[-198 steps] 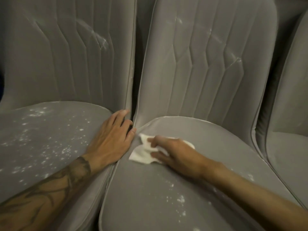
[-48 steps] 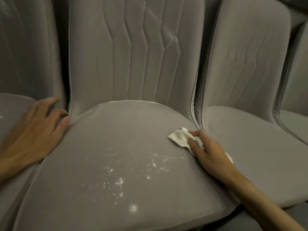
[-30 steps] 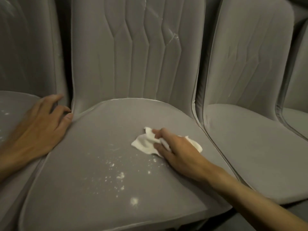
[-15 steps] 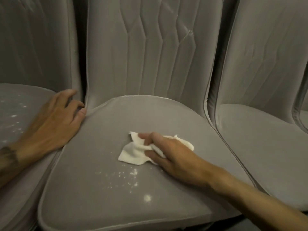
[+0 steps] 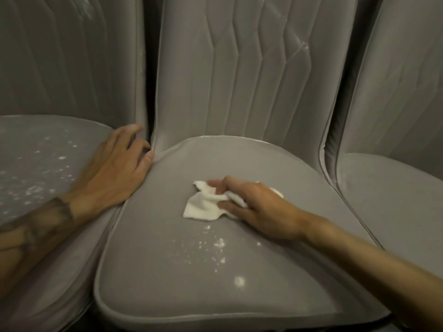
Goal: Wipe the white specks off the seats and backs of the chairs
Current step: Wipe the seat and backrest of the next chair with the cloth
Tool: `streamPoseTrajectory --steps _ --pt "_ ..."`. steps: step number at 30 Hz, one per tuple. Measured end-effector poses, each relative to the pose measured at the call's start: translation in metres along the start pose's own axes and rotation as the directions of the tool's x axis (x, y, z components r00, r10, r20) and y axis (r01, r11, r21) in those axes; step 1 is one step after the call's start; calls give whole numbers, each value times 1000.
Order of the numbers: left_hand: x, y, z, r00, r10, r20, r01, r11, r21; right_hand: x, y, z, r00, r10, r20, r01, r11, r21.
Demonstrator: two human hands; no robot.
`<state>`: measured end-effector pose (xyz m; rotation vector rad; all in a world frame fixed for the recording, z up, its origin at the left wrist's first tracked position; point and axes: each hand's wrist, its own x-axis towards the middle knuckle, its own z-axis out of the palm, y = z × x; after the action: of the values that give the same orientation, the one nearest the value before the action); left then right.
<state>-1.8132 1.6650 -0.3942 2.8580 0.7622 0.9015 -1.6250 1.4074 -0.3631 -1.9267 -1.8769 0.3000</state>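
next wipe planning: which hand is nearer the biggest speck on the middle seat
Right. The right hand, holding the cloth, is just behind the speck; the left hand rests on the left chair's seat.

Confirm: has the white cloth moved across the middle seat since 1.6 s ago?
Yes. The cloth went leftward from the middle seat's right edge to its centre, just behind the specks.

I count three grey chairs: the middle chair (image 5: 155, 283), a left chair (image 5: 60, 68) beside it and a right chair (image 5: 395, 200) on its other side. One white cloth (image 5: 203, 207) lies on the middle chair. Two hands: left hand (image 5: 112, 173), right hand (image 5: 259, 209). White specks (image 5: 219, 243) mark two seats, too many to count.
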Motion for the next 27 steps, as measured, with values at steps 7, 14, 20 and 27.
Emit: streamPoseTrajectory --steps 7,14,20,27 --pt "0 -2 -1 1000 8 16 -8 1000 -5 60 22 -4 951 258 -169 -279 954 -109" --pt "-1 -2 -3 1000 2 23 -2 1000 3 32 -23 12 989 -141 44 141 990 -5" --pt "-2 1 -7 1000 5 19 -5 1000 5 91 -8 6 973 208 -96 -217 972 -94" --pt "-3 -2 -9 1000 15 14 -14 999 -38 58 -51 36 982 -188 33 188 982 17"
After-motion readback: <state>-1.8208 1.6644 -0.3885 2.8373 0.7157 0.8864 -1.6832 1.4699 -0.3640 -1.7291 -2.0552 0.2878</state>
